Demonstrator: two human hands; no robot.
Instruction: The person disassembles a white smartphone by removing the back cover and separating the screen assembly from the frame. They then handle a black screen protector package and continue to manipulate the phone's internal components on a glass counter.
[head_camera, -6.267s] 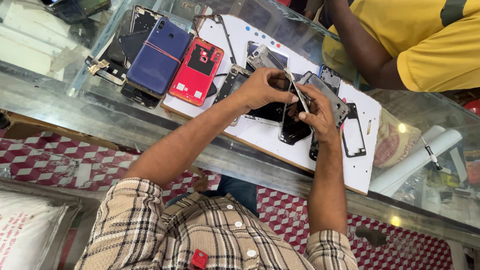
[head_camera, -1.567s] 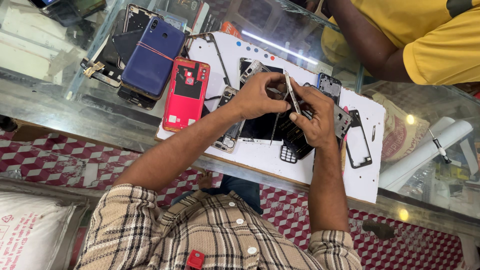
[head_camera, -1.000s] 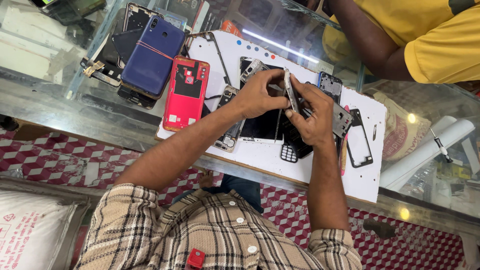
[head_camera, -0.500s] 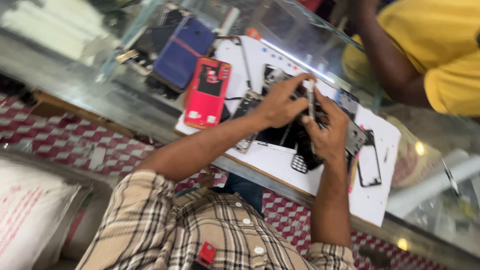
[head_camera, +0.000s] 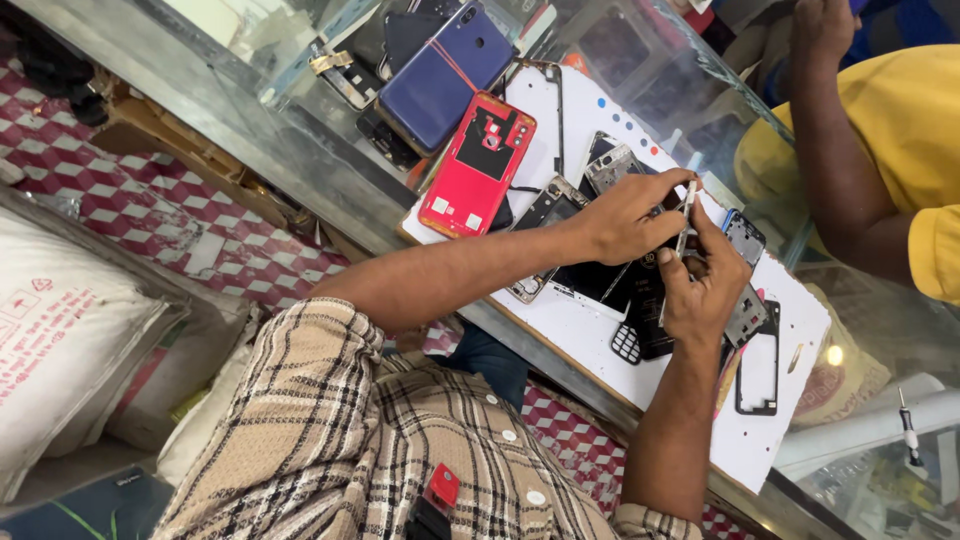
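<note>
My left hand (head_camera: 632, 214) and my right hand (head_camera: 702, 284) meet over a white work mat (head_camera: 590, 335) on a glass counter. Both pinch a thin metal tool (head_camera: 686, 216), tweezers by the look of it, held upright above a dark opened phone (head_camera: 640, 300). The left hand's fingers close on the tool's upper part, the right hand's thumb and fingers on its lower part. A phone frame (head_camera: 612, 163) lies just beyond the left hand. What sits under the palms is hidden.
A red back cover (head_camera: 478, 164) and a blue phone (head_camera: 444, 74) lie left of the mat's middle. A black frame (head_camera: 760, 360) rests on the mat's right. Another person in a yellow shirt (head_camera: 900, 130) stands across the counter. A white sack (head_camera: 70, 330) lies on the checkered floor.
The view has tilted and swung, so the counter now runs diagonally. Both hands stay together on the tool over the opened phone, with little change in their grip.
</note>
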